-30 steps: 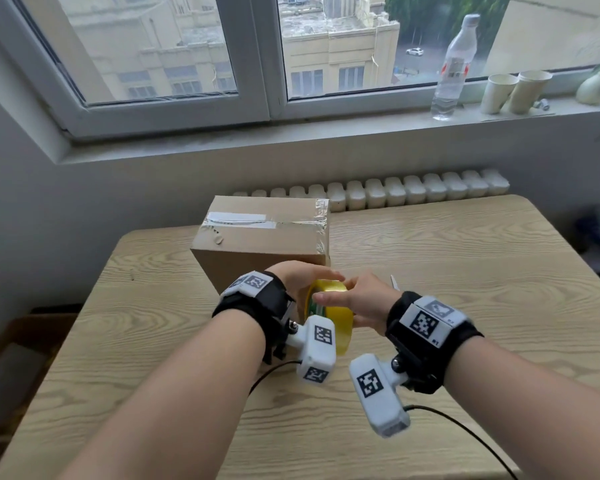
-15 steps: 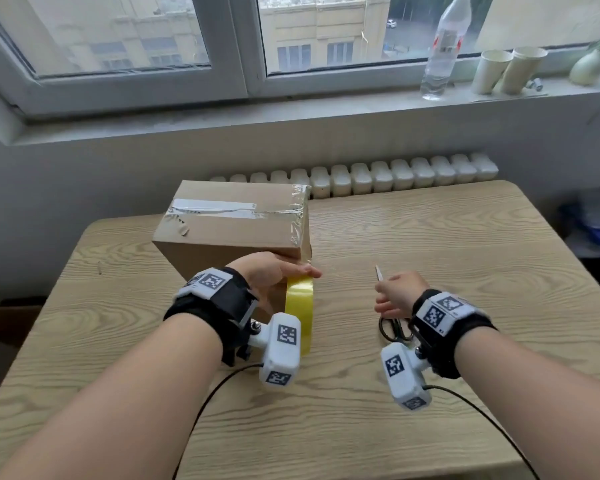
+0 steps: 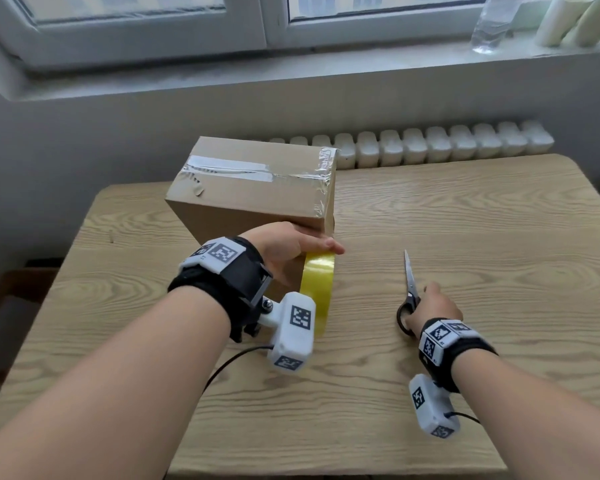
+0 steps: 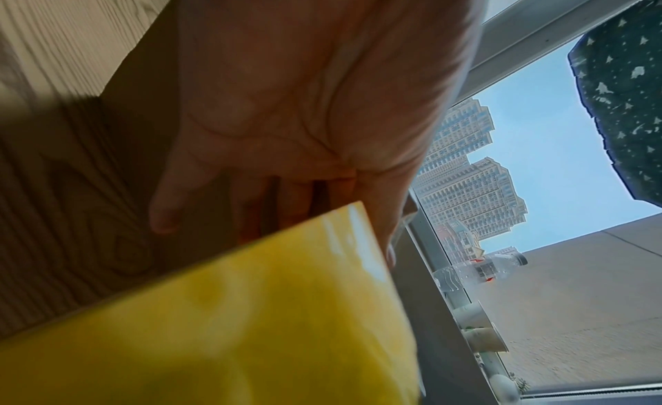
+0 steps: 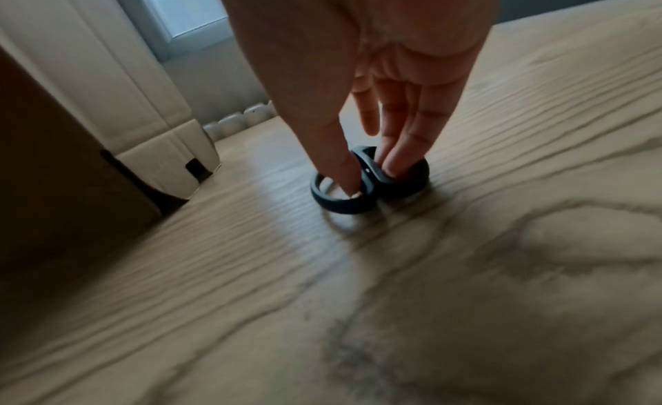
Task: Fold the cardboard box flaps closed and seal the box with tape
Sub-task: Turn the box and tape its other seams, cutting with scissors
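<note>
Hands on yellow tape roll and black-handled steel scissors, beside a brown cardboard box.

The left hand (image 3: 286, 249) holds the yellow tape roll (image 3: 317, 292) upright on edge on the light wooden table (image 3: 465, 209), thumb on top and fingers inside the ring, against the near face of the taped, closed brown cardboard box (image 3: 257, 188). The right hand (image 3: 433, 308) has thumb and 2 fingers (image 5: 397, 153) dipped into the loops of the black-handled steel scissors (image 3: 409, 289), lying flat well right of the roll.
</note>
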